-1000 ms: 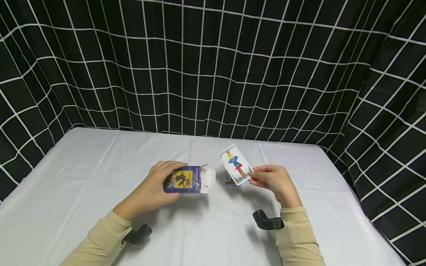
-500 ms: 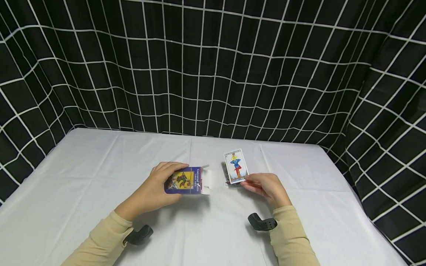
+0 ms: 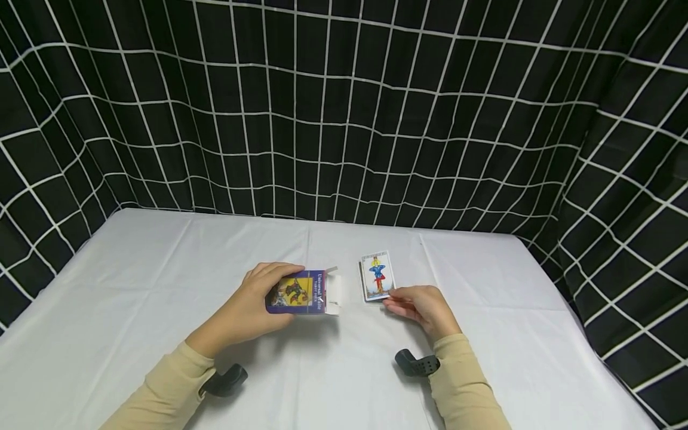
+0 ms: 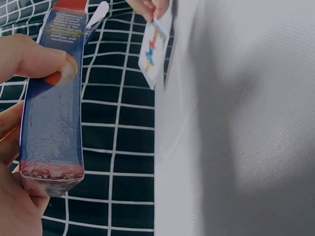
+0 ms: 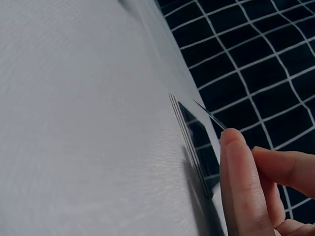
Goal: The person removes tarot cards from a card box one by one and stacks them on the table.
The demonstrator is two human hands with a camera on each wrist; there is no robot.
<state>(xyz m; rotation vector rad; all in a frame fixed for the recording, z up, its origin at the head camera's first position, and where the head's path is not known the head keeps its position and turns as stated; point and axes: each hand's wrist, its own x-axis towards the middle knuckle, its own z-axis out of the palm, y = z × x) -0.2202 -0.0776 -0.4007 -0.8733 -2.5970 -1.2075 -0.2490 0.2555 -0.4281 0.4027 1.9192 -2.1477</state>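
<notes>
My left hand [image 3: 249,304] grips a purple tarot card box [image 3: 292,292] across its left end, thumb and fingers on opposite sides. The box is tilted off the cloth, and its white end flap [image 3: 334,291] stands open toward the right. Between thumb and fingertips my right hand [image 3: 426,307] pinches a tarot card [image 3: 378,275] by its lower right corner. A figure in blue and red is printed on the card. Just beneath it lies a thin stack of cards [image 5: 189,147], mostly hidden in the head view. The right wrist view shows a gap between card and stack.
A white cloth [image 3: 161,269] with fold creases covers the table. Black curtains [image 3: 333,107] with a white grid rise behind the table and at both sides. A dark wrist device [image 3: 224,381] sits at the left sleeve, and another device [image 3: 416,363] at the right.
My right hand has moved left and down with the card, which has turned more upright and now sits over the stack. The left hand and box have barely moved.
</notes>
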